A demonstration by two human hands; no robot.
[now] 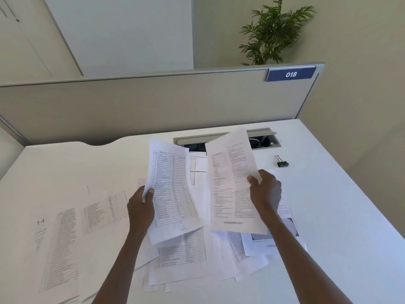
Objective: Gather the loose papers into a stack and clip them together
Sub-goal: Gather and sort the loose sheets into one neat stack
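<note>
My left hand [140,207] holds a sheet with a printed table [173,194] by its left edge, lifted above the desk. My right hand [266,191] grips a sheet of dense text [232,183] by its right edge, also raised. Under both lies a loose pile of papers [197,260], overlapping at different angles. More printed sheets [65,238] lie flat to the left. A black binder clip [282,163] rests on the desk at the right, apart from the papers and beyond my right hand.
The white desk [328,216] ends at a grey partition [153,102] with a blue "018" label [291,74]. An open cable slot [260,140] sits at the desk's back edge. A green plant [274,34] stands behind the partition.
</note>
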